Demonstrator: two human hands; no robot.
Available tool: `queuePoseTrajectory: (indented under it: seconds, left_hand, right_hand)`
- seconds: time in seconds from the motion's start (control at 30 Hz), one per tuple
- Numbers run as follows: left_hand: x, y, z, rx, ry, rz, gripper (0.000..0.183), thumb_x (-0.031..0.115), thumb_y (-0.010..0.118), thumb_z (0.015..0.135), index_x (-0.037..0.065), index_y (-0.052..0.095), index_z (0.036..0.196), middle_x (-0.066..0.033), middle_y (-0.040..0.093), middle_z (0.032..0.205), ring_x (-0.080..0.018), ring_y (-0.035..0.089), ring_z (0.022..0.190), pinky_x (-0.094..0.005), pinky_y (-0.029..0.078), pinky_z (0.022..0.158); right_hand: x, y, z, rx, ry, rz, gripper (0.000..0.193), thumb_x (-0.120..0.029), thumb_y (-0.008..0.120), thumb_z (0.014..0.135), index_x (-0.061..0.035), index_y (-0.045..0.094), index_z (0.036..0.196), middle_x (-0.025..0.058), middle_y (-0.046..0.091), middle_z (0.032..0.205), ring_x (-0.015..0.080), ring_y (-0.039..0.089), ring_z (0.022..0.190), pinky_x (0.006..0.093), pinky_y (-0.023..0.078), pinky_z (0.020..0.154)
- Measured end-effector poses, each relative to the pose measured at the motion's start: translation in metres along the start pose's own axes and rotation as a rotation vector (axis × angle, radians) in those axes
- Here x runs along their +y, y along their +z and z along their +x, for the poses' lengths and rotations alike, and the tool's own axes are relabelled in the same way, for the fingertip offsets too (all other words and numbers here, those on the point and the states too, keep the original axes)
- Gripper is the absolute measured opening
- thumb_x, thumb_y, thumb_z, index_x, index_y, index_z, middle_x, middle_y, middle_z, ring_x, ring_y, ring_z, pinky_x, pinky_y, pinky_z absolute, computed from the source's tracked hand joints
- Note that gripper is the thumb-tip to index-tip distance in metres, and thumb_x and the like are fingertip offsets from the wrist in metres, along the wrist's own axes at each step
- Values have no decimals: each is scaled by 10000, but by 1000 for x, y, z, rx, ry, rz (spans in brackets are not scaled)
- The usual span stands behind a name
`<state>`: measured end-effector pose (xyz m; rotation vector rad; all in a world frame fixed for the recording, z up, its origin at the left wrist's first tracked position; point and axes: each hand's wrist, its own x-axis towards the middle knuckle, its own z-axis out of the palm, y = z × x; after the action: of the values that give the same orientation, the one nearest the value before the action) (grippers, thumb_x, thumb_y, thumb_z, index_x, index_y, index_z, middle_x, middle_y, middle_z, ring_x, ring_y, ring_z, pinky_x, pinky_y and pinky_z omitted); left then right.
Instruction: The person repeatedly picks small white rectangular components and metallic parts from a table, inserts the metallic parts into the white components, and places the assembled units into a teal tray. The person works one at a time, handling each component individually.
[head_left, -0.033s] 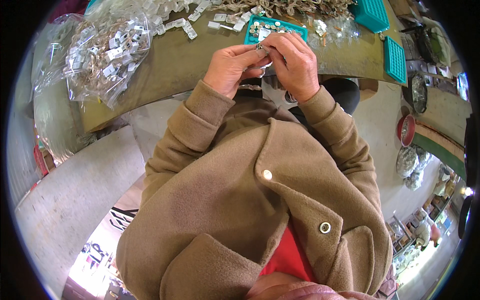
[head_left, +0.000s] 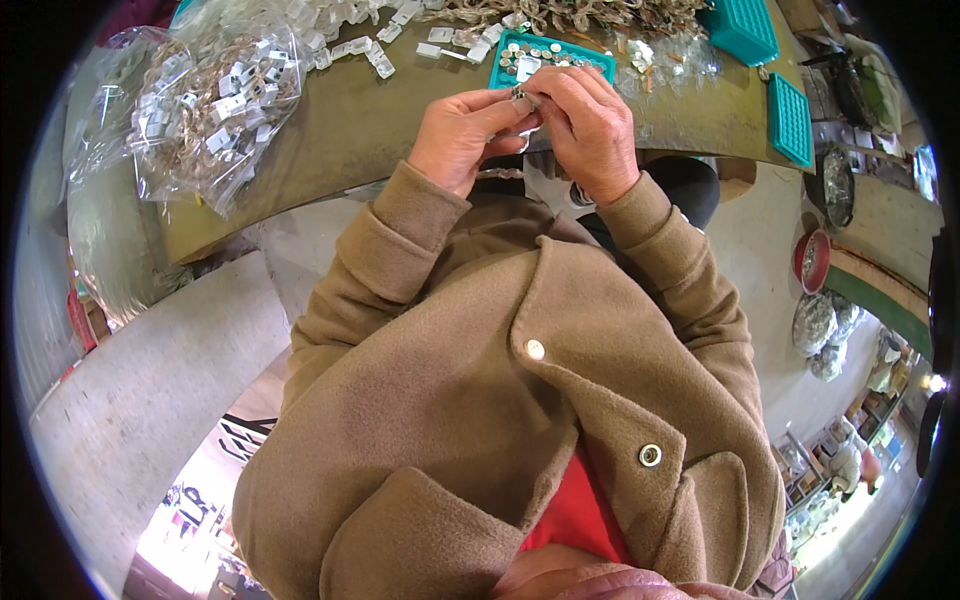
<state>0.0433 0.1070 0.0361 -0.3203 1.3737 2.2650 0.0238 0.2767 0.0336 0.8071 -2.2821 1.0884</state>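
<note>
Near the table's front edge, my left hand (head_left: 458,138) and my right hand (head_left: 592,128) meet with fingertips pinched together. Between them is a small shiny metallic piece (head_left: 520,93), largely covered by the fingers, so its exact kind cannot be made out. A thin pale strand (head_left: 502,173) hangs beneath my left hand. Just beyond my fingers lies a teal tray (head_left: 597,57) with several small round silvery pieces (head_left: 513,50) in it. A white rectangular piece (head_left: 528,68) rests there too, partly behind my right hand.
At the left sits a clear plastic bag (head_left: 215,110) of white blocks and brownish strands. Loose white plastic pieces (head_left: 383,65) and a strand heap (head_left: 590,15) lie along the back. Teal trays (head_left: 790,118) are at the right edge; a red basin (head_left: 812,262) stands beyond the table.
Both hands keep their place and grip. Below my left fingers, the glint of the hanging strand has shifted slightly.
</note>
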Motion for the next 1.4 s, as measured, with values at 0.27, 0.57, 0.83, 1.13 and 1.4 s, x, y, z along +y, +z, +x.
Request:
queuePoseTrajectory:
  seconds: [0.27, 0.57, 0.83, 1.13, 1.4]
  left_hand:
    - [-5, 3, -7, 65, 158, 157, 325, 127, 675, 912, -9, 636, 1204, -76, 705, 1046, -126, 684, 923, -201, 548, 647]
    - [2, 0, -8, 54, 63, 15, 240, 148, 621, 949, 14, 650, 1146, -46, 701, 1010, -110, 682, 921, -175, 544, 593]
    - [0, -1, -6, 1, -131, -224, 249, 197, 602, 969, 27, 610, 1151, -37, 657, 1008, -76, 664, 860, -129, 499, 515]
    - [-16, -10, 1, -227, -306, -642, 180, 182, 624, 957, 57, 574, 1076, -32, 615, 961, 15, 509, 626, -112, 366, 386]
    - [-11, 7, 0, -55, -289, -725, 266, 335, 721, 884, 107, 599, 948, 55, 576, 798, 20, 424, 542, -139, 273, 371]
  right_hand:
    - [-2, -6, 3, -135, 254, 278, 161, 21, 655, 798, -50, 594, 929, 65, 598, 823, 222, 609, 751, 313, 498, 697]
    - [-3, 7, 8, -98, 750, 718, 292, -244, 638, 942, -4, 594, 1102, 14, 579, 830, 77, 514, 751, 242, 424, 634]
    - [-6, 6, 5, -193, 595, 445, 261, -220, 528, 993, 12, 616, 914, 59, 523, 675, 109, 481, 644, 306, 412, 576]
    - [-2, -10, 12, -223, 974, 1188, 267, -96, 527, 952, 80, 659, 1103, 80, 675, 867, 114, 633, 760, 242, 514, 804]
    - [8, -17, 9, -380, 738, 1071, 382, -174, 673, 896, -35, 645, 1250, 32, 691, 927, 69, 609, 862, 248, 506, 809]
